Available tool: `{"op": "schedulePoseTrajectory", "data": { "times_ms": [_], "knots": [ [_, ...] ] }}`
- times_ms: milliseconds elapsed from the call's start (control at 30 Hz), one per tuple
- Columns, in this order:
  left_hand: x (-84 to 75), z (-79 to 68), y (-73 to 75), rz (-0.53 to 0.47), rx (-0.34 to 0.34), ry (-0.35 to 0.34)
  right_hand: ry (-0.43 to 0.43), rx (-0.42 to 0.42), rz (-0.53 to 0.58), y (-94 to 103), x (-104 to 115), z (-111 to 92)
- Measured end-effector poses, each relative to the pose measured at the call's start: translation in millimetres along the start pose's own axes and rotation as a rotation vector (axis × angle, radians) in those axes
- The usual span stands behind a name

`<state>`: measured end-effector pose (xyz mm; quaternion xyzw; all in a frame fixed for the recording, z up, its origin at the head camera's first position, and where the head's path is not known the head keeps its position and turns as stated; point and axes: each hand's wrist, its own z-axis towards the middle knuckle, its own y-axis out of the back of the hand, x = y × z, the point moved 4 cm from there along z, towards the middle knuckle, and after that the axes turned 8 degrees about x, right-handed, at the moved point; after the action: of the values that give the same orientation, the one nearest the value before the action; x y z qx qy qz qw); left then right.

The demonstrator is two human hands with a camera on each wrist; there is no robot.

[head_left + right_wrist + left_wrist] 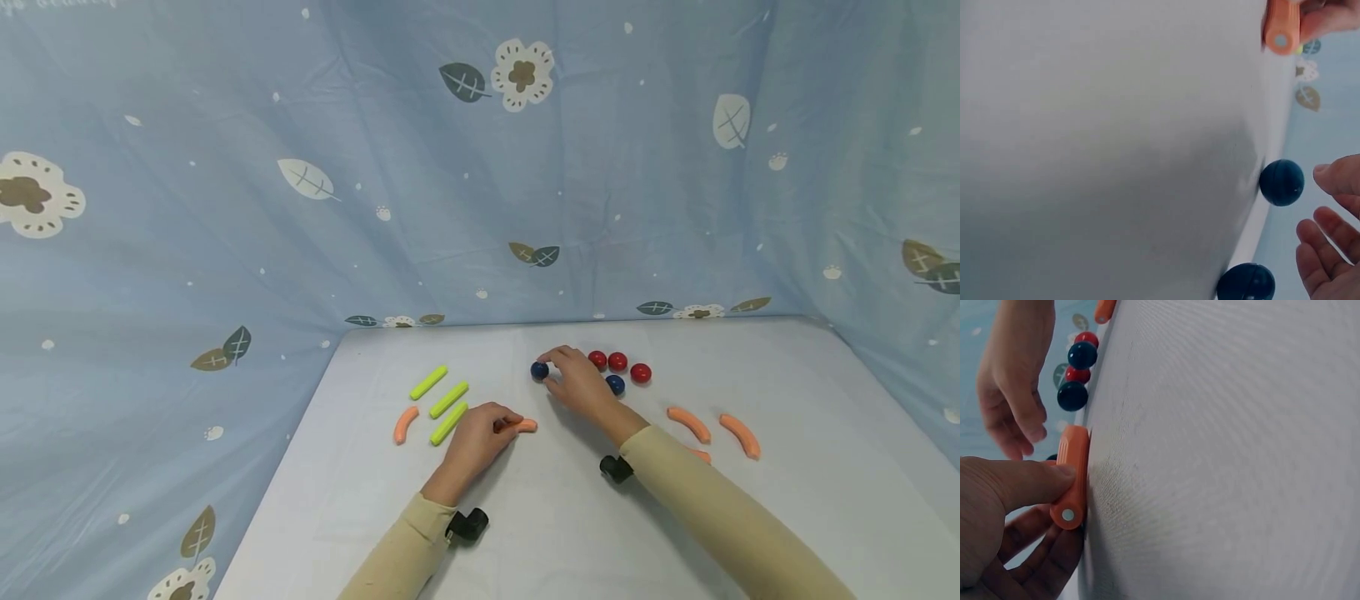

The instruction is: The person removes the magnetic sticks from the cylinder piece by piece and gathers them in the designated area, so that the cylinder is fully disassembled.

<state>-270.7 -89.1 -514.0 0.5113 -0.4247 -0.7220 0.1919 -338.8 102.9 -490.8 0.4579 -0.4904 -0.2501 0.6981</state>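
My left hand [480, 433] pinches a curved orange stick [528, 425] between thumb and fingers, low over the white tabletop. A small pale disc shows in the stick's end in the left wrist view. My right hand [579, 382] reaches around a dark blue ball [539, 370], its thumb and fingers spread. In the right wrist view a gap shows between this blue ball [1282, 182] and the thumb. Another blue ball [615, 384] lies beside the right hand, near three red balls [641, 372].
Three yellow-green sticks [449, 400] lie slantwise left of centre, with an orange stick [405, 425] beside them. More orange sticks [739, 436] lie at the right, one partly hidden by the right sleeve [712, 500]. A blue patterned curtain [600, 183] hangs behind the white table [570, 542].
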Motion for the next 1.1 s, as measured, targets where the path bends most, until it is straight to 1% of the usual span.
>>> {"op": "schedulePoseTrajectory", "data": {
  "times_ms": [167,300,400,533,600,667,800,967,1033,1100],
  "knots": [
    [-0.9,0.0,0.1,0.016,0.003,0.002,0.018,-0.014,0.021,0.6,1.4,-19.0],
    [-2.9,-0.1,0.1,0.02,0.004,0.005,0.045,-0.021,0.051,-3.2,3.0,-33.1],
    [-3.6,0.1,0.3,0.019,-0.002,0.003,0.049,-0.006,0.075,-6.3,7.4,-44.4],
    [-1.0,0.3,2.4,0.011,-0.013,0.017,0.037,0.043,0.131,-9.2,16.5,-60.2],
    [1.2,1.2,5.6,0.007,-0.031,0.028,0.041,0.061,0.155,-11.2,19.7,-67.6],
    [3.6,3.0,9.9,0.009,-0.063,0.031,0.051,0.071,0.165,-13.9,21.6,-74.5],
    [10.7,8.0,18.5,0.057,-0.123,0.049,0.074,0.097,0.165,-20.5,23.6,-87.1],
    [20.0,13.2,29.7,0.112,-0.17,0.089,0.04,0.147,0.168,-26.0,24.7,-97.8],
    [22.9,15.3,33.8,0.12,-0.188,0.094,0.034,0.151,0.17,-26.0,25.3,-101.2],
    [25.5,17.6,36.9,0.132,-0.204,0.089,0.045,0.149,0.178,-24.7,26.5,-105.2]
  ]
}}
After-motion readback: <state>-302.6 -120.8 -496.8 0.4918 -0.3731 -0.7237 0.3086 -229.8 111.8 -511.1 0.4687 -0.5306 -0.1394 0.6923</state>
